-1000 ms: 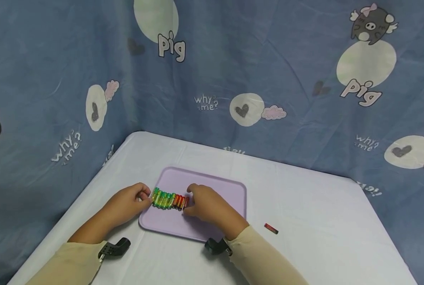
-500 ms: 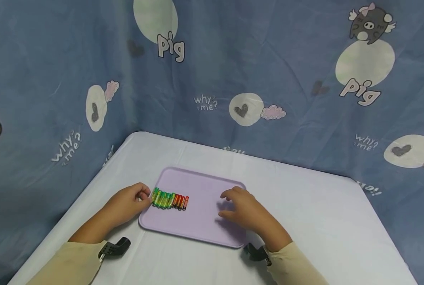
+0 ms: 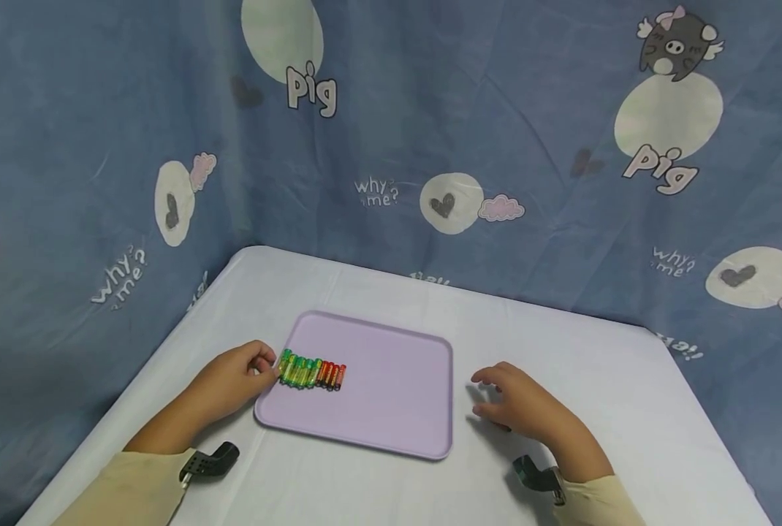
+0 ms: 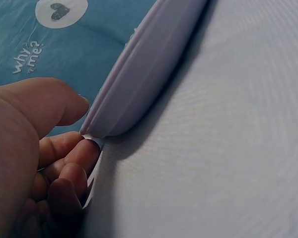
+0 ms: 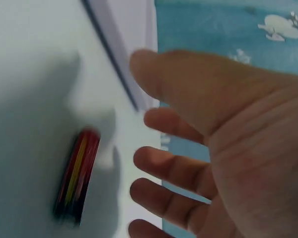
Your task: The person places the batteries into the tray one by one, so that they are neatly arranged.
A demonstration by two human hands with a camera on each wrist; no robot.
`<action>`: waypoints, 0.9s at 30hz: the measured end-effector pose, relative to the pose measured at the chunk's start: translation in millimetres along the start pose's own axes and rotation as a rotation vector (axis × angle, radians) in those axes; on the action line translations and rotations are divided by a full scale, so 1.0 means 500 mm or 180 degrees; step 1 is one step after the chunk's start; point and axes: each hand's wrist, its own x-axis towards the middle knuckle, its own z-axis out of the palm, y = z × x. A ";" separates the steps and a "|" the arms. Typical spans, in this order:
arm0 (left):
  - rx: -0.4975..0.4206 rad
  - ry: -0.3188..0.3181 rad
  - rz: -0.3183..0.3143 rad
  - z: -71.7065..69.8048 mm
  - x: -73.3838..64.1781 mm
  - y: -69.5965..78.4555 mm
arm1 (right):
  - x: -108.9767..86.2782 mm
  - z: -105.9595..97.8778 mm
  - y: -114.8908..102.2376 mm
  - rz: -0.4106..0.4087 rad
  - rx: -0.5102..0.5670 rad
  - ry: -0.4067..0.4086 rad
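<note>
A lilac tray [image 3: 397,409] lies on the white table. On its left part several green-and-yellow batteries [image 3: 300,371] lie side by side, continued on the right by several red-and-black ones [image 3: 332,375]. My left hand [image 3: 233,380] pinches the tray's left edge, thumb at the rim [image 4: 114,82] and curled fingers around its underside. Right of the tray, my right hand [image 3: 522,405] hovers with spread, relaxed fingers and holds nothing. A loose red-and-black battery [image 5: 77,176] lies on the table just below it, mostly hidden by the hand in the head view.
A blue curtain [image 3: 378,131] with pig prints hangs behind and left of the table. Each wrist carries a black camera mount, the left one [image 3: 213,462] low beside the tray and the right one [image 3: 537,475] close over the tablecloth [image 3: 661,424].
My right hand has let go of a red battery at the row's right end. It has moved right, off the tray, to over the loose battery. The left hand stays put.
</note>
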 end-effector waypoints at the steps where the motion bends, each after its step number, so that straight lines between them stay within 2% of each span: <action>1: 0.0010 0.0007 0.0011 0.000 0.000 -0.001 | -0.006 -0.001 0.007 -0.0021 0.0014 -0.0060; 7: 0.0019 0.0020 0.0046 -0.001 0.002 -0.006 | -0.041 0.004 0.044 -0.0192 0.0022 -0.0309; 15: 0.0021 0.0053 0.0095 0.004 0.008 -0.011 | -0.068 0.005 0.075 -0.0114 0.0177 -0.0279; 27: 0.0024 -0.0001 0.0052 0.001 0.001 -0.004 | -0.079 0.018 0.095 -0.0215 0.0453 -0.0328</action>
